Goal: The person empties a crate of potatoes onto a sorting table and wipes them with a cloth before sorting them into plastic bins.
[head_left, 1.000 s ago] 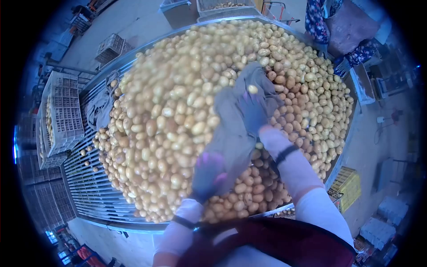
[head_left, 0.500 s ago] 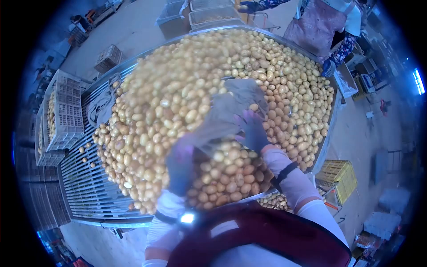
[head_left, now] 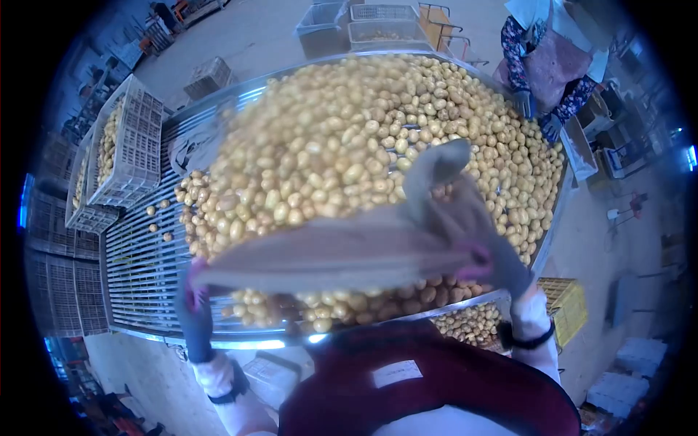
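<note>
A grey-brown cloth (head_left: 331,251) is stretched across in front of me, blurred by motion, with a loose flap standing up at its right part. My left hand (head_left: 195,301), in a dark glove with pink fingertips, grips the cloth's left end. On the other side my right hand (head_left: 500,267), gloved the same way, is closed on the cloth near its right end. Under and beyond the cloth spreads a heap of yellow-brown oval fruits (head_left: 313,163), partly hidden by it. Their exact kind I cannot make out.
The heap lies on a slatted metal table (head_left: 142,280). Plastic crates (head_left: 131,156) of the same fruits stand at left, and a yellow crate (head_left: 571,309) at right. A co-worker's gloved hands (head_left: 550,128) are at the far right edge. Another grey cloth (head_left: 190,151) lies on the slats.
The cloth was bunched on the heap and is now lifted and spread out between my hands. My left hand moved left, my right hand moved right and nearer to me. The co-worker's hands came together.
</note>
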`<state>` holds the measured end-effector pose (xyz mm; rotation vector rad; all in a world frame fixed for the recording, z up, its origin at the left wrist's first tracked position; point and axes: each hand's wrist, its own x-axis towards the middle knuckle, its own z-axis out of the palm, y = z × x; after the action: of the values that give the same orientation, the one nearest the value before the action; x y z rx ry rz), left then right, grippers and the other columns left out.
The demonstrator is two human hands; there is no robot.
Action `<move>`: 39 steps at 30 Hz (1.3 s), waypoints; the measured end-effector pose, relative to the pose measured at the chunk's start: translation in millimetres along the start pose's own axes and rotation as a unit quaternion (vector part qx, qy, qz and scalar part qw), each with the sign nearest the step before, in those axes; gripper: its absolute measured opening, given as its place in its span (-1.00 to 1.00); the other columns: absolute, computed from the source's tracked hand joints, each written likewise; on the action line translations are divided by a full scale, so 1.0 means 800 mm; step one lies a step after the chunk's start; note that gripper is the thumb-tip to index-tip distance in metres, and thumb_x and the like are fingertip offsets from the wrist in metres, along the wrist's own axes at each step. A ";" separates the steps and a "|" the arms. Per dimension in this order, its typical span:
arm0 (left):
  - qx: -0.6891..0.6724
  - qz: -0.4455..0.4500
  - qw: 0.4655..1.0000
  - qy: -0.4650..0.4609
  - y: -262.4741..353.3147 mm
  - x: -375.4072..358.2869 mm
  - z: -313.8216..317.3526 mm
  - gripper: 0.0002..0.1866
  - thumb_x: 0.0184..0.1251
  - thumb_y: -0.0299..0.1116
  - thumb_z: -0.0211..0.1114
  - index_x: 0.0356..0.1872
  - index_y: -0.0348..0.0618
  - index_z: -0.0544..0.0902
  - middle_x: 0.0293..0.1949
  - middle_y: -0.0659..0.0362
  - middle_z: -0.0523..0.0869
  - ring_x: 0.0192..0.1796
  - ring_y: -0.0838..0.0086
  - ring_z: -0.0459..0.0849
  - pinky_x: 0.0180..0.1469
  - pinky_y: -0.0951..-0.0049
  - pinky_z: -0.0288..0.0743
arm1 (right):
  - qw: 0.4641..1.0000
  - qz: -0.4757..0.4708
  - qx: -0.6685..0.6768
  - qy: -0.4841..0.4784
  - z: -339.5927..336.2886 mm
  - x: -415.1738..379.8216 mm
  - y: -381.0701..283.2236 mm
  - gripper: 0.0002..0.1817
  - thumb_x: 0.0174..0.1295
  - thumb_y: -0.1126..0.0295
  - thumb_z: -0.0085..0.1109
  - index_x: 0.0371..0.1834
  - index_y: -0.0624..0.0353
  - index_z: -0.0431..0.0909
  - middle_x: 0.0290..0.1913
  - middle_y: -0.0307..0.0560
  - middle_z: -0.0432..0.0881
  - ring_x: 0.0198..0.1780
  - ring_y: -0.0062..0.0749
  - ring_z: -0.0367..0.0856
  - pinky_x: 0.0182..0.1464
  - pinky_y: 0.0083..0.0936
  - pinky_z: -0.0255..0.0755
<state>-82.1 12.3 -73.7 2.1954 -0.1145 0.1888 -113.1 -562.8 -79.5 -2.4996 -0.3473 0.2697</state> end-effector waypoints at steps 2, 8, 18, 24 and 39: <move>0.165 0.025 0.977 -0.131 -0.034 -0.042 -0.008 -0.37 0.39 -0.16 0.37 0.40 -0.21 0.47 0.35 -0.02 0.55 0.43 0.14 0.46 0.44 0.18 0.33 | 0.992 0.047 0.112 -0.038 0.032 -0.035 -0.010 -0.47 0.20 0.09 0.45 0.19 0.06 0.64 0.03 -0.07 0.71 0.13 -0.19 0.65 0.18 -0.30 0.47; 0.125 0.080 0.982 -0.118 -0.049 -0.065 0.140 -0.52 0.26 -0.36 0.40 0.22 -0.21 0.62 0.23 -0.04 0.62 0.33 0.03 0.54 0.43 0.10 0.34 | 0.996 0.086 -0.029 -0.016 0.189 -0.011 0.027 -0.37 0.28 0.00 0.22 0.27 0.23 0.49 0.18 0.07 0.58 0.30 0.03 0.48 0.40 -0.10 0.22; 0.382 -0.038 0.789 -0.480 0.015 0.069 0.331 -0.40 0.37 -0.14 0.23 0.28 -0.40 0.52 0.30 -0.22 0.53 0.37 -0.10 0.47 0.53 -0.16 0.05 | 0.967 0.163 -0.197 0.007 0.238 0.162 0.062 -0.15 0.14 0.02 0.25 0.42 0.37 0.30 0.39 0.30 0.38 0.52 0.20 0.18 0.54 0.15 -0.04; 0.271 -0.051 0.881 -0.384 -0.087 0.169 0.487 -0.52 0.22 -0.32 0.26 0.13 -0.40 0.59 0.15 -0.21 0.65 0.24 -0.05 0.60 0.39 0.04 0.31 | 0.950 0.116 -0.284 0.055 0.190 0.262 0.154 -0.19 0.25 0.03 0.15 0.51 0.23 0.23 0.54 0.21 0.20 0.61 0.07 0.04 0.63 -0.02 -0.22; 0.197 0.155 0.895 -0.368 -0.015 0.090 0.431 -0.53 0.37 0.00 0.21 0.00 -0.23 0.67 -0.03 -0.15 0.65 0.18 -0.11 0.52 0.50 -0.09 0.11 | 0.989 0.074 -0.116 0.062 0.243 0.169 0.096 -0.30 0.33 0.19 -0.01 0.42 0.53 0.25 0.51 0.43 0.20 0.58 0.31 0.06 0.59 0.11 -0.13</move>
<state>23.3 -260.0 -271.2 2.5292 -0.9223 -0.5025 -23.2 -478.5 -296.0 -2.7603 -0.1491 0.1367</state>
